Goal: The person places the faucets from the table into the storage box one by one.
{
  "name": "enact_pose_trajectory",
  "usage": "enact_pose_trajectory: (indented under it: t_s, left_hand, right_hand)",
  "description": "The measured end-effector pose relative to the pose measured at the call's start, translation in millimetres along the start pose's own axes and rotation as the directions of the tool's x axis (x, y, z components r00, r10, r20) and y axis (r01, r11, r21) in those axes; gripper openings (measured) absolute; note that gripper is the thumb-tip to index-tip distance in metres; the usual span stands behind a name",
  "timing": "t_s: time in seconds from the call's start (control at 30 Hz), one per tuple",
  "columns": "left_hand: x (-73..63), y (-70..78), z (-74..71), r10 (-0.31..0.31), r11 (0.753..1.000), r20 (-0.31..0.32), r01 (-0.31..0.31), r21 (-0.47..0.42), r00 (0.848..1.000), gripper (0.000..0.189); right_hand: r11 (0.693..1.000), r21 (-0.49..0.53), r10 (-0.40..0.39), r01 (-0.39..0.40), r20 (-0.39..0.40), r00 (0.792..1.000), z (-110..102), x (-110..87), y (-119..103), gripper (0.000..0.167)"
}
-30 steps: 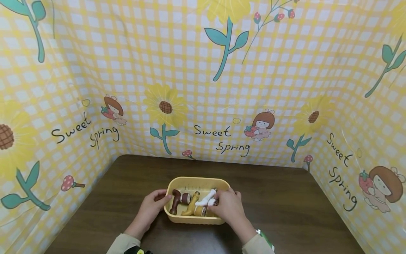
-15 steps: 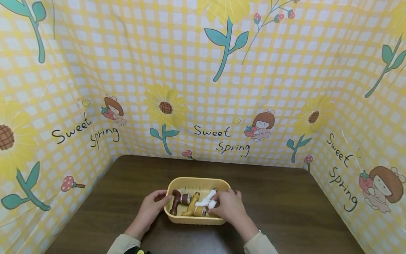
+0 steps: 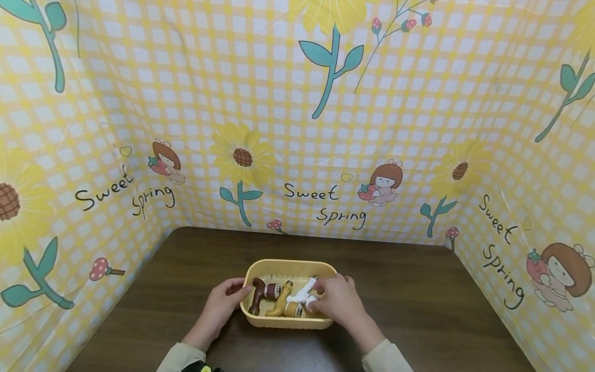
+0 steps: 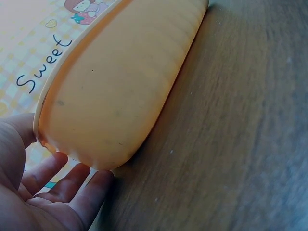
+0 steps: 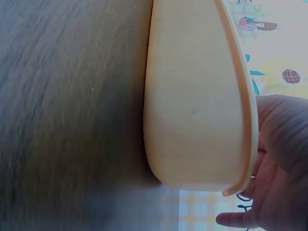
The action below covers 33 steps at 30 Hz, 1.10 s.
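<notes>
A pale yellow plastic bin sits on the table. In it lie a brown tap, a mustard-yellow tap and a white tap, side by side from left to right. With the thumb over the rim and fingers along the outer wall, my left hand grips the bin's left end. My right hand reaches over the right rim, thumb and forefinger pinching the near part of the white tap. In the right wrist view, the bin wall hides those fingertips; one finger sticks out outside the bin.
The dark wooden table carries the bin near its front middle. A yellow checked cloth with flowers and printed words encloses the table at the back and on both sides.
My right hand has turned slightly and its wrist has swung a little to the right; the near part of the white tap shows differently between the fingers. The left hand and bin stay put.
</notes>
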<state>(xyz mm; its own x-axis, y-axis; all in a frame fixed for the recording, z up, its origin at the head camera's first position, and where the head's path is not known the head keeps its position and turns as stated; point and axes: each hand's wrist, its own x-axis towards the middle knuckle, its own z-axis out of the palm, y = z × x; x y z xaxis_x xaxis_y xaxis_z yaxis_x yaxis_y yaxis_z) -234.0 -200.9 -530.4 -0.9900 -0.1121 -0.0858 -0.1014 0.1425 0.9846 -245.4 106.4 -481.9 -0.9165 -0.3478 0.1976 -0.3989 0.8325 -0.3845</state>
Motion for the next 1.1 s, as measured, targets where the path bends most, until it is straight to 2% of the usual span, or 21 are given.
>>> enact_pose_trajectory:
  t_s: [0.23,0.57,0.8,1.1]
  left_hand:
    - [0.5,0.0,0.3,0.005,1.000,-0.007,-0.005,0.008,1.000,0.043]
    - [-3.0,2.1,1.3,0.007,1.000,-0.017,-0.007,-0.013,1.000,0.042]
    - [-0.4,0.6,1.3,-0.003,1.000,-0.012,0.002,-0.011,1.000,0.042]
    - [-7.8,12.1,1.7,-0.006,1.000,-0.008,0.006,0.006,1.000,0.041]
  right_hand:
    - [0.995,0.089,-0.039,0.043,-0.044,0.998,-7.1,-5.1,3.3,0.028]
    - [0.987,0.135,-0.081,0.090,-0.068,0.994,-13.2,-12.7,8.5,0.026]
    - [0.985,0.159,-0.061,0.074,-0.085,0.994,-17.7,-16.5,11.7,0.023]
    - [0.985,0.157,-0.062,0.074,-0.084,0.995,-28.3,-21.1,14.7,0.021]
